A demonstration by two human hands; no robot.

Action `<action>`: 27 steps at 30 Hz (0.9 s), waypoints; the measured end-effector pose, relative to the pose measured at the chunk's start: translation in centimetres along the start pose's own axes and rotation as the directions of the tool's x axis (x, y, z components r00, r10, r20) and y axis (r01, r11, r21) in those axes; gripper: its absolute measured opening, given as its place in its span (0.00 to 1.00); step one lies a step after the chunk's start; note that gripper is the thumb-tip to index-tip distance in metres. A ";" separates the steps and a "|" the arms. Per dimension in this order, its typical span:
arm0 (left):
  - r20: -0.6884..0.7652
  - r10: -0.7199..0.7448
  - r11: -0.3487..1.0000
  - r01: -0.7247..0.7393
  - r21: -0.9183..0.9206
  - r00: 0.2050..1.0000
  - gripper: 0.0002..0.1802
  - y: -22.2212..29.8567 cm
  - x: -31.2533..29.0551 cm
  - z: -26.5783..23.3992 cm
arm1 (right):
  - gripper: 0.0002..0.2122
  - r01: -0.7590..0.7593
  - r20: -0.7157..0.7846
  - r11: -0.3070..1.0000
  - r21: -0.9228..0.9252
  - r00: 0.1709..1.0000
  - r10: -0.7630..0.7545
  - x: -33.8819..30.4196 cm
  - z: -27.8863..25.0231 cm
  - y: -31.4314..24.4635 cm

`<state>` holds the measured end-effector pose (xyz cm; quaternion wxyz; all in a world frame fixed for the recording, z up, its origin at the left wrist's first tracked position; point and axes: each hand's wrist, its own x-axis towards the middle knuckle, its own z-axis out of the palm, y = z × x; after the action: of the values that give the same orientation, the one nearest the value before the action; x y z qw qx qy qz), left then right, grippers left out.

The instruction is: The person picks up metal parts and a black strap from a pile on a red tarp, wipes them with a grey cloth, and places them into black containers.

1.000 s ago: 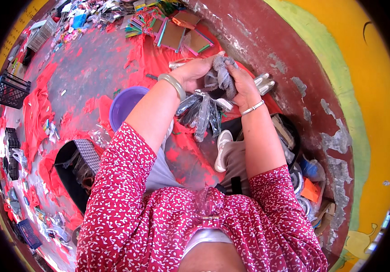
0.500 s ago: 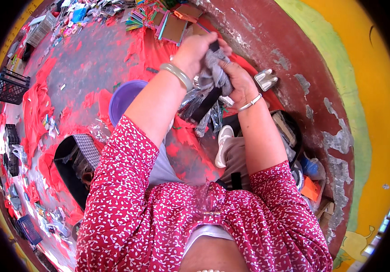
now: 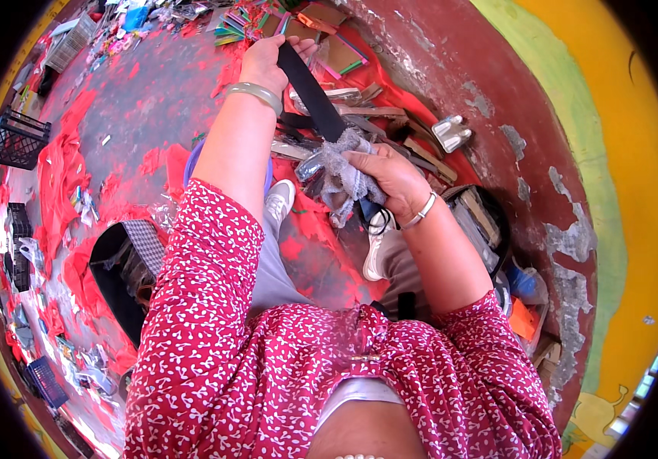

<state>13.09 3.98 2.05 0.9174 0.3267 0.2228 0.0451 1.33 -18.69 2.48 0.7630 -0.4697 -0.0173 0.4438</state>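
Note:
A flat black belt (image 3: 312, 90) stretches between my hands, slanting down to the right. My left hand (image 3: 266, 63) pinches its upper end, with the fingers beyond it partly extended. Lower down, my right hand (image 3: 392, 174) grips the belt where crumpled, greyish see-through plastic wrap (image 3: 342, 174) bunches around it. The belt's lower end is mostly hidden inside the wrap. Beneath my hands, several brown and tan belts (image 3: 428, 157) lie in a pile on red cloth, some in clear plastic.
A purple basin (image 3: 268, 177) is partly hidden behind my left forearm. Open dark bags stand at my left (image 3: 107, 264) and right (image 3: 501, 229). A white object (image 3: 451, 134) lies by the peeling red wall (image 3: 513, 99). Colourful boards (image 3: 340, 55) lie ahead; black crates (image 3: 21, 141) stand far left.
My left hand has moved left and up, drawing out the black belt. My right hand has come down slightly with the plastic wrap, and the belts underneath show more.

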 end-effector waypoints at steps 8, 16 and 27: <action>0.043 0.078 0.996 -0.076 -0.048 0.996 0.13 0.4 -1.1 1.0 | 0.12 0.025 0.009 1.000 0.011 1.000 -0.025 -1.8 -0.2 -0.7; -0.019 0.139 0.978 -0.141 -0.155 0.990 0.16 2.4 -1.0 0.1 | 0.13 0.079 0.097 0.987 -0.137 0.993 -0.066 -2.4 -0.9 -1.0; 0.181 -0.284 0.952 0.254 0.174 0.941 0.30 1.2 0.2 -1.2 | 0.10 0.110 -0.313 0.977 -0.186 0.935 -0.164 -1.2 -1.3 -1.5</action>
<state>12.79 5.68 1.93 0.9062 0.3629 0.1728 -0.1313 2.12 -20.68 3.31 0.7429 -0.5959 0.0398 0.3025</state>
